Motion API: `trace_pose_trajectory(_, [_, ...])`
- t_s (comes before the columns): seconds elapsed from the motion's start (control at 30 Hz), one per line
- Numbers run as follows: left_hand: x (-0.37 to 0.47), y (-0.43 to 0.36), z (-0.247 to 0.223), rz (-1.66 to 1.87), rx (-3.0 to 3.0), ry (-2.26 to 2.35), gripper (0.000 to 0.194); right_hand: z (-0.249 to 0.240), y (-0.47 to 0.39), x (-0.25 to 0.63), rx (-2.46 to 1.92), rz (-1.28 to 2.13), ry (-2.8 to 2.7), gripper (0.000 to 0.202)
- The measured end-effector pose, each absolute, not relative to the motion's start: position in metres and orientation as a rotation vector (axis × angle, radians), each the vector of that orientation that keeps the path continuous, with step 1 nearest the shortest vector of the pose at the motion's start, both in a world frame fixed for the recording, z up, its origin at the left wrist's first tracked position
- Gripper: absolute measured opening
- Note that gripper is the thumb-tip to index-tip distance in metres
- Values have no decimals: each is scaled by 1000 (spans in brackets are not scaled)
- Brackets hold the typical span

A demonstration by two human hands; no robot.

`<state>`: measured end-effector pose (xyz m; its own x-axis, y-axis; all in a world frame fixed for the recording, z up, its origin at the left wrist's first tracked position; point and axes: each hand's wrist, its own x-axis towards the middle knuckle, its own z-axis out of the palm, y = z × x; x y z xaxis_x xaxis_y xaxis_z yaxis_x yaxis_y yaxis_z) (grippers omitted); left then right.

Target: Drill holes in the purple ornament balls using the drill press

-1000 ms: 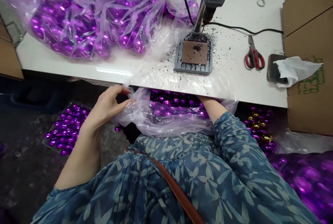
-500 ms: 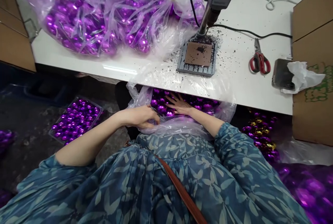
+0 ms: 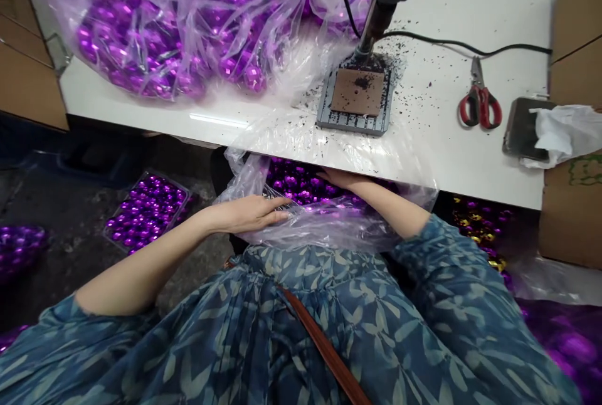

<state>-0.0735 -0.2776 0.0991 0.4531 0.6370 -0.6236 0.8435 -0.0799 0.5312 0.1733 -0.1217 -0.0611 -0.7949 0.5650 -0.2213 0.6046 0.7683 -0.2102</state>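
A clear plastic bag [image 3: 329, 229] lies open on my lap at the table's front edge, full of shiny purple faceted balls [image 3: 296, 185]. My left hand [image 3: 251, 212] rests on the bag's left rim with its fingers stretched out, holding nothing that I can see. My right hand [image 3: 339, 178] reaches in over the balls, partly beneath the table edge. One digit shows stretched out there; the other fingers are hidden.
On the white table stand a big tied bag of purple balls [image 3: 141, 41], a machine with a base plate [image 3: 357, 93], red-handled scissors [image 3: 480, 104] and a dark phone-like object [image 3: 524, 126]. A tub of purple balls [image 3: 145, 210] sits on the floor. Cardboard boxes [image 3: 571, 217] flank the table.
My right hand has slid forward, partly under the table edge. My left hand's fingers have straightened over the bag rim. The view has shifted slightly.
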Motion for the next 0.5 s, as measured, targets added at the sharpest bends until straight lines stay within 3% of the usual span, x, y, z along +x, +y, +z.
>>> trace_pose_trajectory(0.33, [-83,-261,123,-142,1680,799,64,-44,-179,260,789,-642,2560,57])
trace_pose_trajectory(0.5, [-90,-253,135,-182,1722,821,48,-17,-170,231,785,-782,2580,56])
